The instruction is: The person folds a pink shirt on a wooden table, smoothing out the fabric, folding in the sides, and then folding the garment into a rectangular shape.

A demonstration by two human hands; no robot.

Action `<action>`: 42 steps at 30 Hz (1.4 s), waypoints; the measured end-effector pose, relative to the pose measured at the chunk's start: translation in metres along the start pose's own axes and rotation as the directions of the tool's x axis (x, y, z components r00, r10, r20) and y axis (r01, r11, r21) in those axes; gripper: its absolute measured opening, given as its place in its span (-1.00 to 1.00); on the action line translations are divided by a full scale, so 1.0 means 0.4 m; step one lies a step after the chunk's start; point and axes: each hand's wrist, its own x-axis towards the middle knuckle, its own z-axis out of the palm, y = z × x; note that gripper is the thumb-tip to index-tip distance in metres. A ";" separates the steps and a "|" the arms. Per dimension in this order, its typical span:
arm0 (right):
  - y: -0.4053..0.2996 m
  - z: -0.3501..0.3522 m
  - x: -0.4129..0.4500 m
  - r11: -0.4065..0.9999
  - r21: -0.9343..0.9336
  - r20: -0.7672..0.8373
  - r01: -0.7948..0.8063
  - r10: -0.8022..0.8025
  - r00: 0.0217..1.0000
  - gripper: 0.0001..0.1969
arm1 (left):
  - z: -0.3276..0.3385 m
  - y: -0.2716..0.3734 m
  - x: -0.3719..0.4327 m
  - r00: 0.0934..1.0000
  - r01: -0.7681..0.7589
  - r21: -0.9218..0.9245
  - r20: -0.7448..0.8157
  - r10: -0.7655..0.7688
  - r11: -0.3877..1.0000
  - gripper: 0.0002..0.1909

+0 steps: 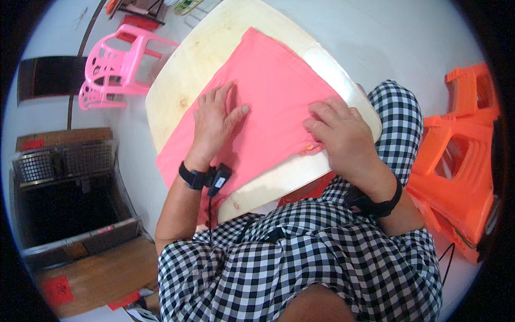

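A coral-pink cloth garment lies spread over a pale wooden tabletop, with small orange buttons at its near right edge. My left hand rests on the left part of the garment, thumb and fingers apart. On the right, my right hand touches the garment near the buttons with its fingers curled; whether it pinches the cloth is hidden. The garment's near left end hangs over the table's edge toward my lap. Each wrist wears a black strap, and a small device with a cable sits by the left one.
Pink plastic chairs stand beyond the table's left side. Orange plastic stools are stacked at the right, near my checkered trouser leg. A wooden piece of furniture with a dark opening is at the lower left.
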 end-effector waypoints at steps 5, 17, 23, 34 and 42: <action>0.011 0.001 0.004 0.998 -0.050 0.029 0.029 -0.027 0.999 -0.75 | 0.044 -0.126 -0.205 0.946 0.306 0.064 -0.132 -0.296 0.950 -0.23; 0.088 -0.043 0.002 0.970 -0.210 0.175 0.126 -0.090 0.980 -0.72 | 0.114 -0.430 -0.538 0.714 0.539 -0.395 -0.254 -0.652 0.744 -0.34; 0.149 -0.109 -0.039 0.933 -0.309 0.322 0.182 -0.077 0.943 -0.69 | 0.064 -0.334 -0.512 0.712 0.466 -0.754 0.007 -0.702 0.464 -0.43; 0.250 -0.227 0.118 0.994 -0.076 0.901 0.079 0.034 0.432 -0.82 | -0.021 -0.460 -0.348 0.772 0.442 -0.766 0.058 -0.633 0.468 -0.49; 0.498 -0.077 0.377 0.963 0.008 0.303 -0.269 0.254 0.919 -0.72 | 0.032 -0.554 -0.295 0.764 0.228 -0.859 -0.134 -0.631 0.459 -0.36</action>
